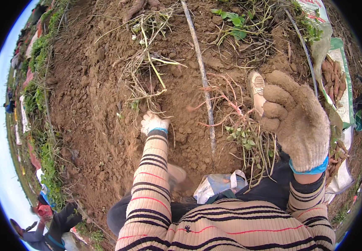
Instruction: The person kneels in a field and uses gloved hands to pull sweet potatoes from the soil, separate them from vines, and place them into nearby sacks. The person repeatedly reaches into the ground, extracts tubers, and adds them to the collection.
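My left hand (154, 123), in a white knitted glove, is down at the soil against the base of a bundle of dry vines (151, 84); its fingertips are partly hidden, so its hold cannot be told. My right hand (290, 116), in a soil-stained knitted glove, is raised close to the camera, fingers curled, palm showing. By its fingers lies or hangs an uprooted plant with pinkish roots (234, 105) and small green leaves (245, 138); whether the hand grips it cannot be told. A grey drip hose (201, 64) runs across the soil between the hands.
Sweet potatoes (333, 78) lie on woven sacks (345, 103) at the right. A shoe (256, 83) shows beside my right hand. A white bag (207, 188) is between my legs. More vines lie at the top. People work beyond the green row (43, 119) at left; another person is far right.
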Demonstrator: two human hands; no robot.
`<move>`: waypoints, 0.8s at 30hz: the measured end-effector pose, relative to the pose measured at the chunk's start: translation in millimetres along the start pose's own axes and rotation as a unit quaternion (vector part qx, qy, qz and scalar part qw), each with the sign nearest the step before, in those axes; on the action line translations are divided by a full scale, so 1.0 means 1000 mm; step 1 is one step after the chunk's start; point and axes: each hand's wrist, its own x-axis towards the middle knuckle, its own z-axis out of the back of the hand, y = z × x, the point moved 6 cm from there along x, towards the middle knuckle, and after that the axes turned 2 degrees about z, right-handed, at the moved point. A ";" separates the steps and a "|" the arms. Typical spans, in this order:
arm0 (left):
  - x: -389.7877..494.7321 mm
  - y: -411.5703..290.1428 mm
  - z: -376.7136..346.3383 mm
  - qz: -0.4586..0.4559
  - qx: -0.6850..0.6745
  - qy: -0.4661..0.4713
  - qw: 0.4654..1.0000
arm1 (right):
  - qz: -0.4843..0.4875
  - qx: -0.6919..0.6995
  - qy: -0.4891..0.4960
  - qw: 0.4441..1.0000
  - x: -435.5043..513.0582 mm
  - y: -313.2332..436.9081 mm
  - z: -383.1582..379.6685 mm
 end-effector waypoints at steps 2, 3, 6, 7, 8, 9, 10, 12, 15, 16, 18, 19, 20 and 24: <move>-0.011 -0.006 -0.006 -0.020 0.035 -0.034 0.999 | -0.011 -0.019 -0.009 1.000 0.002 -0.004 -0.001; -0.021 -0.005 -0.009 -0.030 0.033 -0.054 0.998 | -0.009 -0.019 -0.003 1.000 0.002 -0.005 -0.003; -0.046 0.008 -0.018 -0.018 -0.033 -0.072 0.997 | -0.008 -0.015 -0.019 1.000 0.001 -0.005 -0.004; -0.054 0.014 -0.021 0.004 -0.085 -0.059 0.995 | -0.009 -0.020 -0.020 1.000 0.001 -0.005 -0.004; -0.061 0.020 -0.021 0.017 -0.119 -0.057 0.991 | -0.010 -0.026 -0.022 0.999 -0.001 -0.004 -0.005; -0.064 0.024 -0.020 0.017 -0.117 -0.046 0.992 | -0.009 -0.034 -0.022 0.999 -0.002 -0.004 -0.005; -0.065 0.026 -0.017 0.006 -0.124 -0.049 0.991 | -0.007 -0.041 -0.022 0.999 -0.003 -0.004 -0.005; -0.062 0.032 -0.012 -0.007 -0.140 -0.037 0.989 | -0.013 -0.018 -0.005 1.000 -0.005 -0.006 -0.007; -0.056 0.049 -0.016 0.003 -0.213 -0.042 0.976 | -0.015 -0.026 0.017 0.999 -0.008 -0.012 -0.006; -0.053 0.053 -0.019 -0.017 -0.258 -0.039 0.965 | -0.015 -0.033 0.023 0.999 -0.008 -0.015 -0.005; -0.067 0.066 -0.052 0.033 -0.599 0.086 0.796 | -0.037 0.023 0.063 0.997 -0.007 -0.023 -0.005; -0.079 0.071 -0.070 0.080 -0.709 0.140 0.686 | -0.040 -0.003 0.065 0.997 -0.005 -0.028 -0.002; -0.093 0.066 -0.083 0.105 -0.796 0.211 0.558 | -0.042 -0.021 0.063 0.997 -0.003 -0.033 0.002; -0.158 0.056 -0.083 0.049 -0.816 0.357 0.452 | -0.071 -0.068 0.049 0.994 0.015 -0.070 0.021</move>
